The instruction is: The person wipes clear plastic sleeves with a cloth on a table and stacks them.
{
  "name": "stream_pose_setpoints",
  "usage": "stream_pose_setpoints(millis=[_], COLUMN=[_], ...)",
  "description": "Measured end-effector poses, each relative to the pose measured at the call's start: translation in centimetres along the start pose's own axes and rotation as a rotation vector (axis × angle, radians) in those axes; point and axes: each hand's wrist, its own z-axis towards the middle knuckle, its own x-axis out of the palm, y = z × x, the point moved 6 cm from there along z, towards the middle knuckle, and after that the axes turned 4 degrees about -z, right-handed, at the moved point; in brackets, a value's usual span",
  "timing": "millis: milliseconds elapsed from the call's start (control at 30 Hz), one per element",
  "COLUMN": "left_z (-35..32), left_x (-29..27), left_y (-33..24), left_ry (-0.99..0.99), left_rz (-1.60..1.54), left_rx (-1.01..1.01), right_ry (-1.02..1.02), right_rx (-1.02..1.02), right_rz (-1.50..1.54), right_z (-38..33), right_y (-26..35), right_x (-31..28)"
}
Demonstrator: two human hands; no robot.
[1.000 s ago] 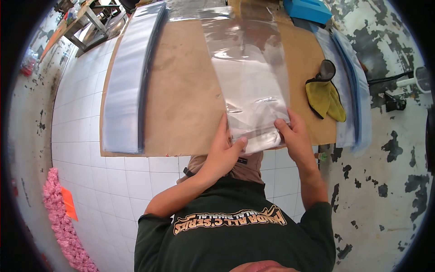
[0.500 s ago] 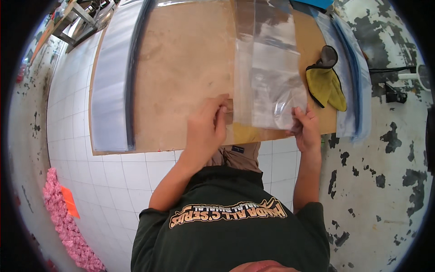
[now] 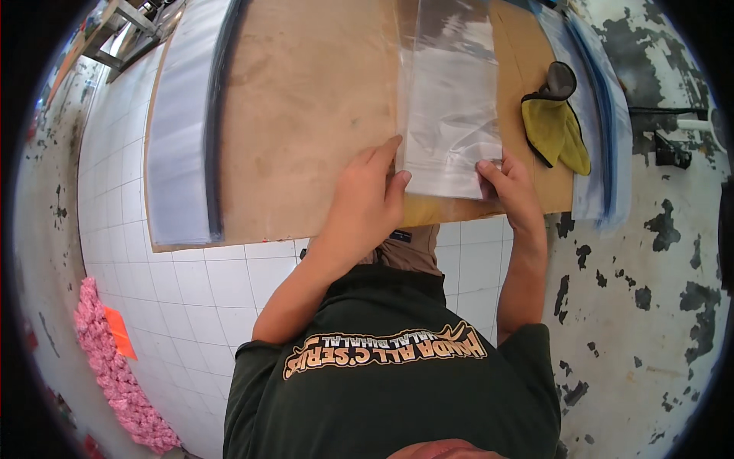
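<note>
Fingers of the right hand [image 3: 516, 193] pinch clear plastic [image 3: 447, 115]; left of them, the left hand [image 3: 365, 187] parts thumb and forefinger.

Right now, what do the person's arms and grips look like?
The left grip and right grip are bare hands, ungloved, with no wristwear visible. The forearms are uncovered, below loose, short, plain dark green sleeves.

The hands [image 3: 363, 187] flank the near end of a clear plastic sheet [image 3: 451, 115] on brown cardboard [image 3: 298, 122]
</note>
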Motion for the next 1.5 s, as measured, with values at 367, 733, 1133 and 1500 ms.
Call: stream_pose_setpoints(millis=[367,733,1133,1500], left_z=[2.7,4.0,1.4,0.9], left_x=[1.5,2.7,5.6,6.6], left_y=[2.4,0.8,0.8,2.5], left_ry=[0.077,0.133,0.067,0.040], left_rz=[-0.487,-0.744,-0.835,-0.857], left_rx=[-0.312,-0.444,-0.375,-0.323], right_ry=[0.064,-0.227,-0.235,-0.024], right_rx=[0.031,0.193,0.130,0.300], right_rz=[-0.068,-0.207,-0.179,-0.150], right_z=[1.1,-1.0,-2.2,-0.3], right_y=[0.1,0.9,0.8,0.9], right_x=[-0.3,-4.5,-5.1,-4.6])
